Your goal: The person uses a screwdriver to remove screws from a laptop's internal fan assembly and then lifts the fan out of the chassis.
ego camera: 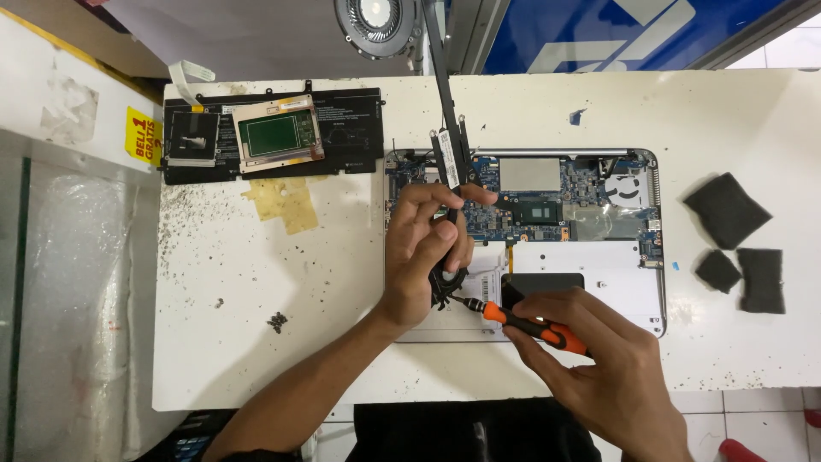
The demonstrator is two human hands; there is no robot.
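Observation:
An opened laptop base (599, 282) lies on the white table, its blue circuit board (547, 192) exposed. My left hand (423, 248) grips a long black metal heat pipe part (449, 128) that reaches up toward a round fan (376, 24) at the table's far edge. My right hand (599, 359) holds an orange and black screwdriver (534, 327). Its tip points left at a small black piece (445, 287) just under my left hand.
A flat black battery pack (351, 128) with a touchpad board (278, 134) on it lies at the back left. Three dark foam pads (727, 210) sit at the right. Small screws (277, 322) and yellowish tape (286, 201) lie on the white table (256, 359).

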